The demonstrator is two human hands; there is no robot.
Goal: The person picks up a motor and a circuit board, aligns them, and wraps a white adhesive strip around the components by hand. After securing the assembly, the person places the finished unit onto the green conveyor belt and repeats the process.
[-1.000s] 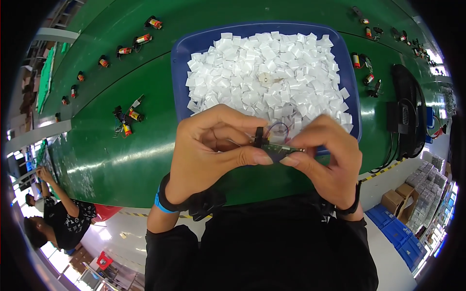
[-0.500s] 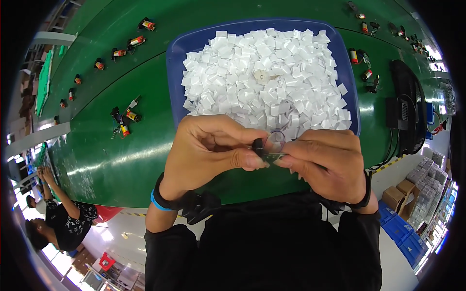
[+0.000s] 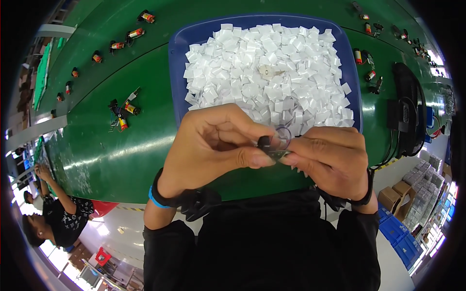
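Observation:
My left hand [image 3: 213, 150] pinches a small black part [image 3: 264, 141] with a greenish, board-like edge between thumb and fingers. Close beside it, the thumb and fingers of my right hand [image 3: 335, 162] are pressed together at the part's other end; what exactly they grip is hidden. A thin purple wire [image 3: 288, 131] loops up between both hands. Just beyond them stands a blue tray [image 3: 177, 72] heaped with small white square pieces [image 3: 257, 53]. One beige tag-like scrap [image 3: 267, 72] lies on the heap.
Several small assemblies with red-yellow cylinders [image 3: 136, 34] lie in a row on the green table [image 3: 141, 165], and one cluster [image 3: 122, 114] sits left of the tray. More lie far right, near a black mesh object [image 3: 412, 92] and a black box [image 3: 399, 114]. Another person [image 3: 63, 213] works at left.
Both hands stay pinched at the small part, with the right fingers shifted very slightly. The view has moved a little, so the tray appears slightly further right.

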